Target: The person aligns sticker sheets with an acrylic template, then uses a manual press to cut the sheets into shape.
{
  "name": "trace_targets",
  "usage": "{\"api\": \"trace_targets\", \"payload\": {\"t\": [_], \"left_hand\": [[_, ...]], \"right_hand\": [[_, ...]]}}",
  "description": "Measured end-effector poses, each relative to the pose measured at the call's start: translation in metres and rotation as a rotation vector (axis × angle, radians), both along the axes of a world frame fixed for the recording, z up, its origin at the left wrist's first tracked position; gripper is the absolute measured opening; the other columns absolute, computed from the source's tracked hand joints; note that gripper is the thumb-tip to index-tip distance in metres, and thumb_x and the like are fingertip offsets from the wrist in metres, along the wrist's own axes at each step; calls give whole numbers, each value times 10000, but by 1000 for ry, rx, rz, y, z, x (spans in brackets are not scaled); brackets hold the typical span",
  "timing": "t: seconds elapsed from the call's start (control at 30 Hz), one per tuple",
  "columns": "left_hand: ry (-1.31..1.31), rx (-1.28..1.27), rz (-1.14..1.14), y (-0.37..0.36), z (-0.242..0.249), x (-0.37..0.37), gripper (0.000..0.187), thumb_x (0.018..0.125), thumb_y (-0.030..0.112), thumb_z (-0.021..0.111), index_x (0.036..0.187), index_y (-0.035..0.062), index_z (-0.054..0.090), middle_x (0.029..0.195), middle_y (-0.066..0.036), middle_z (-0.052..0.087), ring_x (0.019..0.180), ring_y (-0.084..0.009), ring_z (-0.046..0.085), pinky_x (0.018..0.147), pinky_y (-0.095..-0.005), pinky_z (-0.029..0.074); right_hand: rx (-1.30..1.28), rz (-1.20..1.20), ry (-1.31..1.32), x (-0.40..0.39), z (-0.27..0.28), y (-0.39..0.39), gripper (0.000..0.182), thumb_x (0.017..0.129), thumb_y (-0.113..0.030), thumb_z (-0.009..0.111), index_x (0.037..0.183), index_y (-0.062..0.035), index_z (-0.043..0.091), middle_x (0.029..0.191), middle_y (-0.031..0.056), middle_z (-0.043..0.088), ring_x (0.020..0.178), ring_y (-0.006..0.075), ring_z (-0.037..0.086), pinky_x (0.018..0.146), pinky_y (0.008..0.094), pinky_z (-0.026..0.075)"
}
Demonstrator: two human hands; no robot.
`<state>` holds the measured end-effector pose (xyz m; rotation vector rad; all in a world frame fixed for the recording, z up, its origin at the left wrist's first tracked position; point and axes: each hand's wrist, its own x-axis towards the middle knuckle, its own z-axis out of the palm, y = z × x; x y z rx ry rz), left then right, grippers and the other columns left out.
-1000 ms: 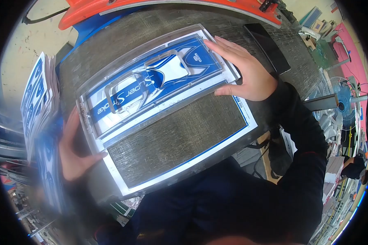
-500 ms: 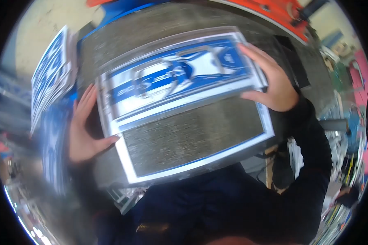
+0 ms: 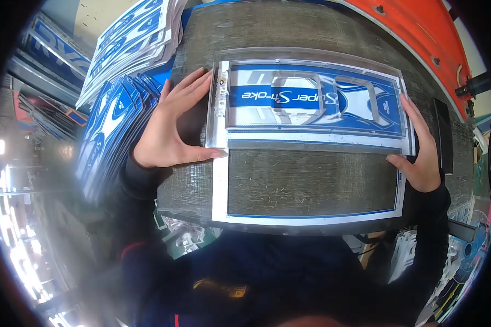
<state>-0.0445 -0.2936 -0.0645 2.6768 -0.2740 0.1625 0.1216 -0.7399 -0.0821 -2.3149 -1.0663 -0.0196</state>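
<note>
Levelled in my view since earlier, the clear template (image 3: pixel 317 104) touches my left hand (image 3: pixel 172 126) and right hand (image 3: pixel 423 158), both spread open.

Left hand (image 3: pixel 162 135) and right hand (image 3: pixel 425 159) well apart, both C-shaped

And it's even, moderate light across the worktop (image 3: pixel 289 30); the blue printed panel (image 3: pixel 327 97) reads crisply! Down the left edge, white glare burns out, haze softening the lower left. Dark clothing (image 3: pixel 300 261) swallows detail; fisheye curvature bends the outskirts toward 4 black corners.
</note>
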Motion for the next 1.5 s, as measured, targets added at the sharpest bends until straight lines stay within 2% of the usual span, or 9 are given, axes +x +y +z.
{"api": "trace_targets", "payload": {"t": [0.43, 0.5, 0.63, 0.77, 0.97, 1.23, 1.43, 1.47, 1.5], "left_hand": [[25, 47, -14, 2, 1, -2, 1079, 643, 492, 866, 1487, -24, 436, 1567, -178, 420, 1514, -366, 266, 1173, -686, 38], [23, -94, -47, 9, -3, -5, 1011, 716, 498, 815, 1498, -9, 421, 1573, -174, 412, 1517, -368, 255, 1177, -666, 27], [-49, -363, 13, 2, -4, -7, 821, 844, 455, 721, 1523, 115, 406, 1600, -145, 365, 1528, -363, 225, 1169, -667, 49], [-102, -101, -36, -4, 2, -7, 723, 861, 398, 714, 1501, 172, 464, 1648, -107, 292, 1530, -391, 199, 1160, -697, 72], [-100, -14, -44, -4, -3, -9, 712, 856, 421, 643, 1493, 158, 466, 1623, -92, 354, 1534, -396, 184, 1149, -721, 52], [-390, 310, -140, -7, 17, 4, 513, 808, 397, 659, 1229, 106, 693, 1347, -120, 640, 1357, -332, 493, 1154, -671, 231], [-224, 139, -116, 4, 35, 38, 363, 853, 309, 654, 1098, 53, 732, 1172, -150, 711, 1155, -311, 639, 1133, -630, 303], [-168, 103, -83, -2, 44, 38, 351, 884, 184, 657, 1205, 46, 692, 1263, -164, 677, 1233, -322, 601, 1155, -463, 354], [-171, 109, -75, -11, 51, 39, 351, 884, 184, 657, 1205, 46, 692, 1263, -164, 677, 1233, -322, 601, 1155, -463, 354]], "right_hand": [[-41, 24, -35, -3, 11, 2, 950, 795, -459, 777, 1535, -25, 367, 1538, 216, 428, 1458, 349, 370, 1208, 430, 257], [299, -23, -79, 10, 15, -3, 879, 839, -384, 753, 1524, 6, 364, 1507, 212, 457, 1439, 312, 395, 1189, 412, 283], [851, -835, -544, 116, 65, -59, 663, 923, -332, 702, 1419, 45, 476, 1394, 173, 550, 1272, 233, 518, 1080, 356, 392], [1193, -598, 128, 212, 118, -106, 397, 892, -294, 755, 1128, 10, 659, 1020, 125, 682, 1018, 197, 625, 877, 340, 504], [1267, -597, 201, 240, 115, -116, 234, 846, -153, 796, 958, -52, 617, 772, 31, 617, 698, 130, 611, 695, 252, 520], [1277, -477, 288, 141, 119, -66, 177, 886, -158, 742, 912, -67, 592, 731, 12, 580, 673, 121, 559, 634, 244, 464], [1225, -289, 353, 55, 116, -26, 166, 944, -179, 677, 855, -79, 578, 732, 1, 540, 682, 116, 529, 658, 253, 438], [1197, -210, 379, 40, 116, -17, 166, 953, -190, 663, 879, -69, 578, 741, 5, 537, 702, 118, 528, 680, 257, 437], [1167, -127, 404, 25, 116, -8, 170, 962, -201, 650, 903, -59, 577, 750, 9, 534, 722, 120, 527, 702, 262, 436]]}}
